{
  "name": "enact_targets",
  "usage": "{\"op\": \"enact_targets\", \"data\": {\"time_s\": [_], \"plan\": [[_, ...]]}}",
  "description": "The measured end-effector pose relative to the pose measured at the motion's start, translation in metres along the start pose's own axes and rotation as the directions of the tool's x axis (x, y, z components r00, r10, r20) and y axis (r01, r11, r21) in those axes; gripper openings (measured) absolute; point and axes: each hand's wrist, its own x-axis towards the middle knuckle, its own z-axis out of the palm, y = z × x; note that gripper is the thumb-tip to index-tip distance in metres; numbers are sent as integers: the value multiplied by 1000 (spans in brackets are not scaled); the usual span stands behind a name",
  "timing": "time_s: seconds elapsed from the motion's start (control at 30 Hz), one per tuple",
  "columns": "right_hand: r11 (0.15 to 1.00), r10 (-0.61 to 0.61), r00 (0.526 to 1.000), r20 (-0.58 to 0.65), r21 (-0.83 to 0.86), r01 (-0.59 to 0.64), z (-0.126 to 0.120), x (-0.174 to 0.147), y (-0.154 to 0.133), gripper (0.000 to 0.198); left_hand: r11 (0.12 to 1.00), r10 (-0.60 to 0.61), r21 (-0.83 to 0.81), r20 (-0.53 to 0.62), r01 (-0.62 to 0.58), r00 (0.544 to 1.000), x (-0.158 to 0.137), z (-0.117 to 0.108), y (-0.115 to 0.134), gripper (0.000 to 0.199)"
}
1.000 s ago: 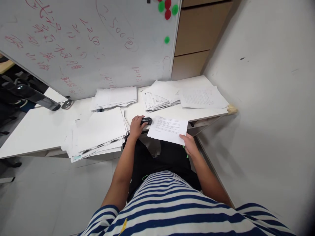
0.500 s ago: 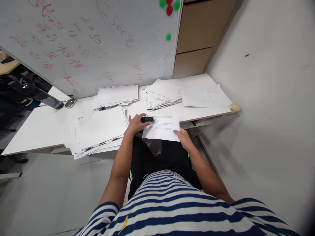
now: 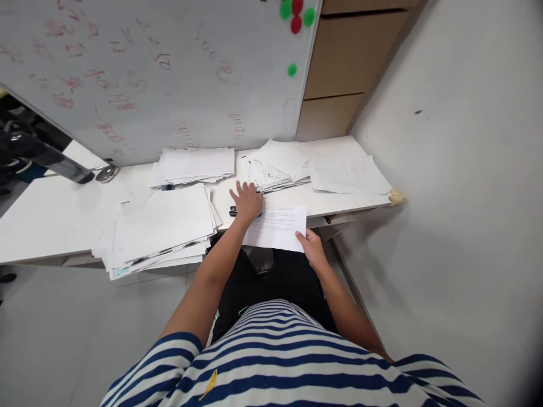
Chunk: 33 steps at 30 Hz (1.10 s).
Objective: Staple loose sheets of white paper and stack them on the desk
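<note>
A black stapler (image 3: 233, 211) lies at the desk's front edge, mostly covered by my left hand (image 3: 248, 202). The fingers of that hand are spread and point toward the back of the desk, with the palm over the stapler. My right hand (image 3: 311, 246) pinches the lower right edge of a printed sheet of paper (image 3: 278, 229), thumb on top. The sheet's left side reaches under my left hand, beside the stapler. Whether its corner sits inside the stapler's jaws is hidden.
Paper stacks lie at the left front (image 3: 165, 220), back left (image 3: 195, 164) and back middle (image 3: 282, 158). Printed sheets (image 3: 348, 174) rest at the right. A whiteboard (image 3: 169, 102) stands behind the desk, with cardboard boxes (image 3: 356, 51) beside it. A dark bottle (image 3: 51, 157) is far left.
My left hand has gone from gripping the stapler at the sheet's upper left to spreading its fingers over it. My right hand still holds the sheet. The view has shifted slightly.
</note>
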Motion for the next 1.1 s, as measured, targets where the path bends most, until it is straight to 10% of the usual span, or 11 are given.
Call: {"op": "enact_targets", "data": {"time_s": [0.37,0.57,0.83,1.1], "plan": [[1000,-18,997,-70,19,19,9,-5,3,45,892,-104,-452,-200,3,974,-4,-29,-15,48],[982,-185,956,-229,-7,189,-10,14,-32,43,978,-99,-200,-194,59,976,-29,-26,-46,41],[911,-290,804,-519,108,398,-43,-14,-84,34,931,-114,-363,-167,47,979,-31,-12,-64,73],[939,-196,853,-484,159,306,-38,-29,-50,44,933,-150,-347,-136,95,979,-29,-12,-65,65]]}}
